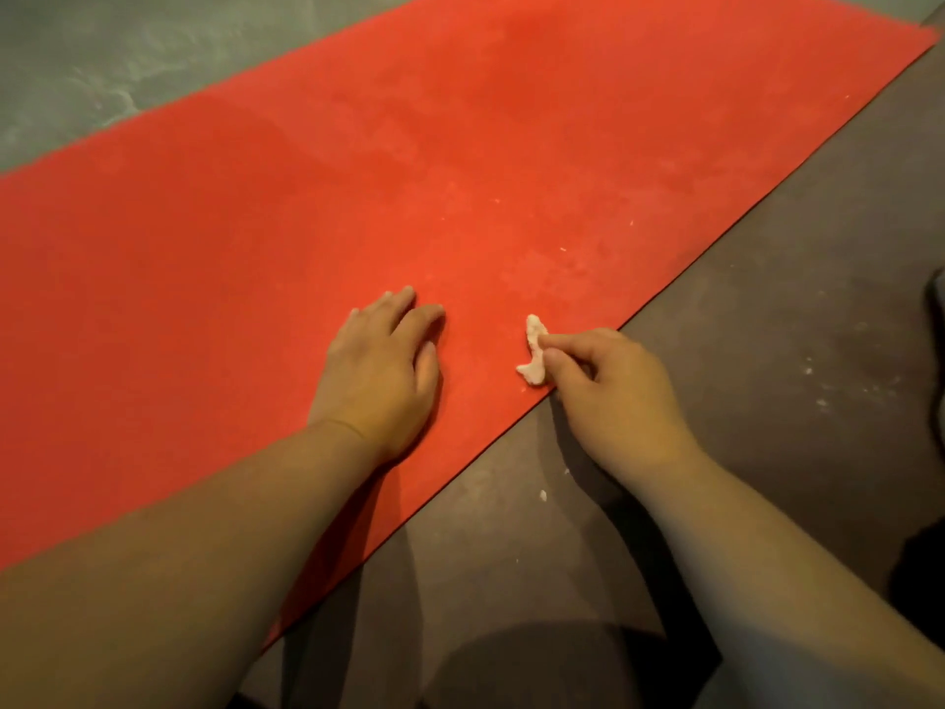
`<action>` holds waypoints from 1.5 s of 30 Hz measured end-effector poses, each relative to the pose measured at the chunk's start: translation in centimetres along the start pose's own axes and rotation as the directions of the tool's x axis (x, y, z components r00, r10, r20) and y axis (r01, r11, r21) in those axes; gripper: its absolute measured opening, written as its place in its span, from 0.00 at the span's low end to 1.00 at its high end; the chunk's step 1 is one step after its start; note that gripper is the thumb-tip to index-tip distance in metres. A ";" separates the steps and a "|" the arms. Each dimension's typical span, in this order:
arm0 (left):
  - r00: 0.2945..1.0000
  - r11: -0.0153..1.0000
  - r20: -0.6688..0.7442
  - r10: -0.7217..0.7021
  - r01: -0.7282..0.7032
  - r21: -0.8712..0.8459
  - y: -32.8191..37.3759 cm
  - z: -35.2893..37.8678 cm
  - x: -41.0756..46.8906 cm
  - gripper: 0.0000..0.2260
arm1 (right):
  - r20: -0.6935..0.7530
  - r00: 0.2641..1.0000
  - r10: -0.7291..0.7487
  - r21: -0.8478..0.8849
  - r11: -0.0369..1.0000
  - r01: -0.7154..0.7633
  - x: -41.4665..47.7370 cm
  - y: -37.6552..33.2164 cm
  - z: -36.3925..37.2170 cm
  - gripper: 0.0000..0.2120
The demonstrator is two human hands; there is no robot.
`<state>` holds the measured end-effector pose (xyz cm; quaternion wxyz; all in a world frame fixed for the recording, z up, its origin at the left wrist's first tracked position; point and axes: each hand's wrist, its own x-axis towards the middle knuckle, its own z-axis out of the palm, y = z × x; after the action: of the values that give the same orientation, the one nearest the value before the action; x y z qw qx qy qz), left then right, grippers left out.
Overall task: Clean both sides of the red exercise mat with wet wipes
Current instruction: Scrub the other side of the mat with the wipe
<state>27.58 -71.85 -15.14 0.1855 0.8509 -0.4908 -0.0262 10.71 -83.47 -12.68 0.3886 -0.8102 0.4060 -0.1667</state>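
Note:
The red exercise mat [358,186] lies flat on the floor and runs diagonally from lower left to upper right. My left hand [381,371] rests palm down on the mat near its right edge, fingers straight. My right hand [608,386] pinches a small crumpled white wet wipe [534,350] between thumb and fingers, with the wipe against the mat just inside the right edge. A few white flecks lie on the mat beyond the wipe.
Dark brown floor [767,350] with white crumbs borders the mat on the right. Grey floor [102,69] lies beyond the mat's far left edge. A dark object [938,299] shows at the right frame edge.

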 end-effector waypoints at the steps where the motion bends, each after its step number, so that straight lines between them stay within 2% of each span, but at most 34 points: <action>1: 0.998 0.998 -0.015 0.059 -0.059 -0.008 0.1 -0.1 -0.2 0.24 | -0.055 0.998 0.022 0.040 0.999 -0.019 0.3 0.7 -0.1 0.11; 3: 0.976 0.976 -0.007 0.218 -0.218 -0.003 1.0 -0.3 -0.6 0.24 | -0.191 0.980 0.060 0.072 0.996 -0.047 1.7 1.7 -0.3 0.11; 6: 0.904 0.910 0.107 0.414 -0.415 -0.015 3.5 0.3 0.5 0.23 | -0.312 0.950 0.021 -0.003 1.000 -0.023 2.8 2.2 0.4 0.09; 9: 0.879 0.891 0.141 0.455 -0.448 -0.076 5.2 0.7 1.7 0.17 | -0.380 0.925 0.016 0.002 1.000 -0.017 3.1 2.1 0.8 0.09; 12: 0.852 0.858 0.107 0.513 -0.512 -0.041 4.1 -0.1 0.8 0.14 | -0.386 0.921 0.057 0.047 0.998 -0.042 3.2 2.0 0.8 0.09; 15: 0.827 0.836 0.133 0.546 -0.549 -0.023 2.8 -1.6 -0.5 0.14 | -0.379 0.922 0.075 0.078 0.996 -0.049 3.1 2.0 0.8 0.09; 19: 0.878 0.897 0.190 0.439 -0.442 -0.028 4.2 -1.3 0.7 0.09 | -0.374 0.924 0.083 0.067 0.996 -0.063 3.3 1.9 1.0 0.09; 23: 0.950 0.979 0.236 0.203 -0.194 -0.060 6.5 -0.8 2.2 0.03 | -0.374 0.924 0.084 0.060 0.996 -0.066 3.3 2.0 0.9 0.10; 28: 0.934 0.983 0.319 0.163 -0.180 0.023 6.3 -2.4 0.6 0.05 | -0.362 0.927 0.100 0.077 0.994 -0.077 3.1 2.0 1.1 0.10; 33: 0.953 0.998 0.303 -0.006 -0.014 0.065 9.0 -1.6 3.1 0.08 | -0.363 0.927 0.098 0.031 0.995 -0.093 3.3 2.0 1.4 0.09; 37: 0.949 0.999 0.312 -0.044 0.036 0.029 8.1 -1.7 2.1 0.10 | -0.356 0.929 0.099 0.041 0.995 -0.090 3.2 2.0 1.3 0.09; 41: 0.925 0.992 0.380 0.006 0.042 -0.116 6.5 -2.4 1.4 0.09 | -0.349 0.931 0.110 0.048 0.994 -0.100 3.2 2.0 1.4 0.09; 45: 0.962 0.992 0.273 0.008 0.027 -0.126 7.3 -1.1 2.2 0.09 | -0.356 0.928 0.111 0.021 0.994 -0.111 3.4 1.8 1.5 0.09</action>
<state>22.91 -76.71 -11.35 0.1704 0.8278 -0.5048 -0.1757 12.71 -86.11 -15.19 0.3178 -0.7421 0.5147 -0.2888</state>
